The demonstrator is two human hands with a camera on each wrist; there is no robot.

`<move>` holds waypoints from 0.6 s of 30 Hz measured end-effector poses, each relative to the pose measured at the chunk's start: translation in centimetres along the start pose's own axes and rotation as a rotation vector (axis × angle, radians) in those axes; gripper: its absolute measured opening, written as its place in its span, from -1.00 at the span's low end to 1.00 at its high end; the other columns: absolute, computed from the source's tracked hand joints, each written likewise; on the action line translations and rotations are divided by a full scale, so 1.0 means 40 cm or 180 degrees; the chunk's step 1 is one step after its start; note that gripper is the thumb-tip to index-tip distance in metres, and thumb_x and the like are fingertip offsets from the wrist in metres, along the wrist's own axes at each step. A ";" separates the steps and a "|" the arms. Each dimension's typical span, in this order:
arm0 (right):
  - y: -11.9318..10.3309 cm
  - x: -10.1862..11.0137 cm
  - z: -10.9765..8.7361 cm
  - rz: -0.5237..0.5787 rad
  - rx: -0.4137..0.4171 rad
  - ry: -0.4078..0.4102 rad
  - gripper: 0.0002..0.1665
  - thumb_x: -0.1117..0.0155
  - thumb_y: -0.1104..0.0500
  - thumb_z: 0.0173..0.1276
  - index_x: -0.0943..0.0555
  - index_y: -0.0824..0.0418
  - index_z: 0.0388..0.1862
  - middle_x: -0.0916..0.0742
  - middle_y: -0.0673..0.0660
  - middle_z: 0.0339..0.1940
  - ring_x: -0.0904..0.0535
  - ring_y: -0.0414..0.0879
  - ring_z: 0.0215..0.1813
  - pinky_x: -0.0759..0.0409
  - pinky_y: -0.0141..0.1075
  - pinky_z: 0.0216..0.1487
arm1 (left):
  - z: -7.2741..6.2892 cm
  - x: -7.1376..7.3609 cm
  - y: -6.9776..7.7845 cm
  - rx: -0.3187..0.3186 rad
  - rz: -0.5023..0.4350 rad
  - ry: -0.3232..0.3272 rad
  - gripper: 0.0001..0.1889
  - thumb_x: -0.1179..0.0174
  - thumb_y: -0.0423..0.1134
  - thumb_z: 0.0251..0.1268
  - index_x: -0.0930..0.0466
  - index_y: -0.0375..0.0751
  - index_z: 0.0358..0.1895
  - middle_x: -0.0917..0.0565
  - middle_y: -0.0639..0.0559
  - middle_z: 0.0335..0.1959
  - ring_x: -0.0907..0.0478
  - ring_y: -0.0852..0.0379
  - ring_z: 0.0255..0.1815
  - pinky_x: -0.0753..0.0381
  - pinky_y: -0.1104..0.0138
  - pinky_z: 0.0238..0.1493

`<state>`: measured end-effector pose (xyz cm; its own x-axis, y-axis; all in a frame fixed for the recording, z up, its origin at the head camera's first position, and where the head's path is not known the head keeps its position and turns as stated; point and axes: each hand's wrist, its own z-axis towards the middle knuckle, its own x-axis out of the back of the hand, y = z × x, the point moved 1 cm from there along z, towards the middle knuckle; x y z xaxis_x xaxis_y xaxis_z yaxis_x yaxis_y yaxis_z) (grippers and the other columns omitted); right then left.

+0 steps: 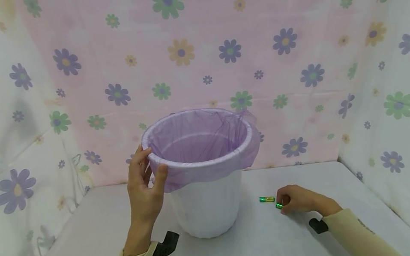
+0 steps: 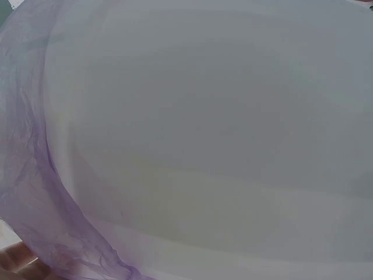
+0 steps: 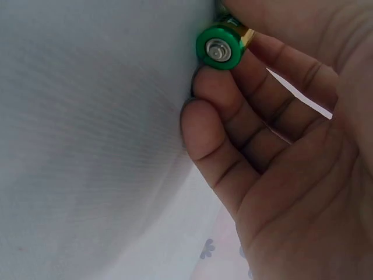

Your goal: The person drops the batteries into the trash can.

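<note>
A white trash bin (image 1: 208, 209) stands upright on the table, lined with a thin purple trash bag (image 1: 211, 172) folded over its rim. My left hand (image 1: 145, 196) holds the bin's left side near the rim, thumb in front and fingers at the side. In the left wrist view the bin wall (image 2: 204, 128) fills most of the picture, with a few fingertips (image 2: 20, 259) in the lower left corner. To the bin's right, my right hand (image 1: 301, 198) pinches a green and gold battery (image 3: 218, 48) at the tabletop. Another such battery (image 1: 266, 199) lies just left of that hand.
A white-covered table (image 1: 274, 244) lies beneath everything. Flower-printed sheets (image 1: 201, 68) close off the back and both sides. Dark wrist devices (image 1: 167, 244) sit at both sleeve cuffs.
</note>
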<state>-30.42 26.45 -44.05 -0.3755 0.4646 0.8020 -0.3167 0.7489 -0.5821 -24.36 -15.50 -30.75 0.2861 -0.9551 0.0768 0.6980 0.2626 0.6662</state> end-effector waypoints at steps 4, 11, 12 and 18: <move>0.001 -0.003 -0.004 -0.0029 0.0032 0.0017 -0.81 -0.45 0.19 0.13 -0.59 0.07 -0.33 -0.54 -0.02 -0.49 -0.43 -0.11 -0.39 -0.43 -0.30 -0.42 | -0.001 0.000 0.000 -0.0015 -0.0017 0.0000 -0.49 -0.20 -0.34 0.25 -0.34 -0.18 0.28 -0.20 -0.04 0.45 -0.26 -0.06 0.38 -0.33 0.22 0.31; -0.003 -0.002 -0.011 -0.0025 0.0057 0.0018 -0.83 -0.44 0.19 0.13 -0.60 0.06 -0.33 -0.53 -0.04 -0.50 -0.42 -0.13 -0.39 -0.41 -0.32 -0.43 | -0.003 0.002 0.002 -0.0017 -0.0019 -0.0007 -0.48 -0.21 -0.35 0.24 -0.34 -0.16 0.29 -0.20 -0.04 0.45 -0.27 -0.06 0.38 -0.33 0.23 0.32; -0.006 0.001 -0.013 -0.0025 0.0059 0.0022 -0.84 -0.43 0.19 0.14 -0.60 0.06 -0.33 -0.53 -0.04 -0.50 -0.42 -0.13 -0.39 -0.41 -0.32 -0.43 | -0.003 0.002 0.002 -0.0022 -0.0020 -0.0004 -0.48 -0.21 -0.35 0.24 -0.34 -0.16 0.29 -0.20 -0.04 0.45 -0.27 -0.06 0.38 -0.33 0.23 0.32; -0.037 0.032 -0.029 -0.0092 0.0141 0.0095 -0.86 -0.39 0.21 0.16 -0.61 0.07 -0.31 -0.54 -0.04 -0.51 -0.42 -0.18 -0.41 -0.43 -0.34 -0.44 | -0.001 0.001 0.000 -0.0027 -0.0040 -0.0009 -0.46 -0.23 -0.35 0.23 -0.33 -0.19 0.29 -0.20 -0.05 0.45 -0.27 -0.07 0.38 -0.33 0.21 0.32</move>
<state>-29.41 26.49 -41.98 -0.3396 0.4576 0.8217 -0.3655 0.7408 -0.5636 -24.34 -15.51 -30.79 0.2755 -0.9587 0.0706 0.7070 0.2518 0.6609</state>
